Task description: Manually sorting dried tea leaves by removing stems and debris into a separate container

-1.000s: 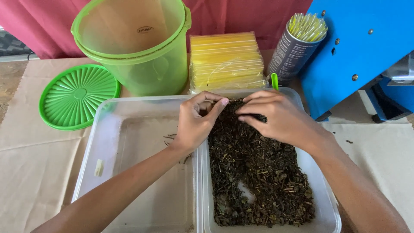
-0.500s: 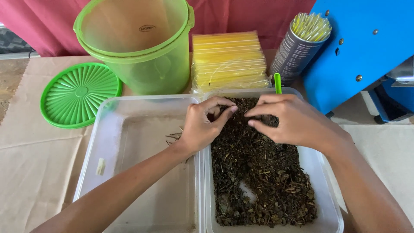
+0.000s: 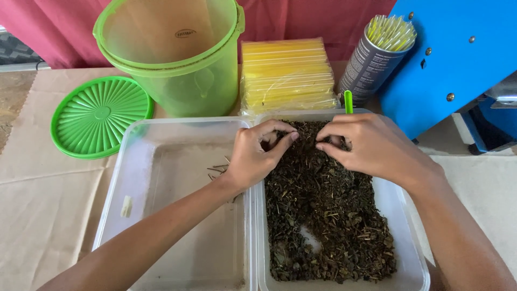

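Over the far end of the right-hand clear tub (image 3: 412,253), I have both hands down in the dark dried leaf (image 3: 323,215) that fills it. My left hand (image 3: 253,156) is curled, thumb and fingertips pinched together on a bit of the leaf at the pile's far edge; my right hand (image 3: 371,145) is bent the same way, fingertips pressed into the leaf just across from it. I cannot tell whether either pinch has a stem in it or only crumbs.

To do this well, I judge I should keep the pinches small and shallow, lift straight up so loose leaf falls back into the same tub, and carry only the twiggy bits over the shared rims. A few thin stems (image 3: 218,170) lie in the left clear tub (image 3: 134,161), which otherwise shows bare bottom, touching the right one along its side.

A green stick (image 3: 348,101) stands at the tub's far rim, just beside my right knuckles; a careless lift could knock it. Behind it are a stack of yellow packets (image 3: 285,73), a dark can of pale straws (image 3: 374,56) and a blue machine (image 3: 458,59). A green bucket (image 3: 172,59) and its ribbed green lid (image 3: 99,116) sit at far left, well apart from my hands.
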